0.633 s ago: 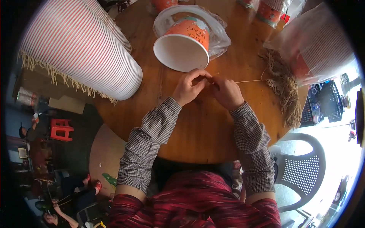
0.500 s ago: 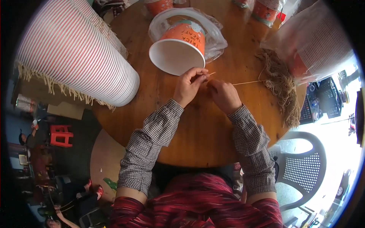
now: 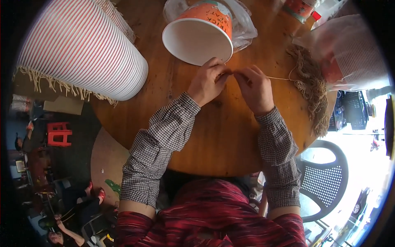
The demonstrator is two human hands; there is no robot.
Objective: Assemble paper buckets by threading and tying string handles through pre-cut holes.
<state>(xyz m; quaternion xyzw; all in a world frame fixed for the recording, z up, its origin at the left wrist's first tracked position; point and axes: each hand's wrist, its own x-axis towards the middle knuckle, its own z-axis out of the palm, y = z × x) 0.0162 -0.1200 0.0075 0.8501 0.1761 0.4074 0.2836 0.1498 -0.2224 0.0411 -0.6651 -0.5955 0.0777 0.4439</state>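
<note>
Twine (image 3: pixel 279 78) pinched in both hands (image 3: pixel 206 82) — orange bucket (image 3: pixel 203 29) just beyond, stacked tubs (image 3: pixel 90 49) at left.

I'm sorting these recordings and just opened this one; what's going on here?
A person sits at a round wooden table, left hand and right hand brought together at the fingertips. A thin string runs from the right hand to a loose tan bundle; what lies between the fingertips is hidden. Just beyond, an orange bucket shows its open white mouth. A tall stack of nested buckets stands out at the left.
</note>
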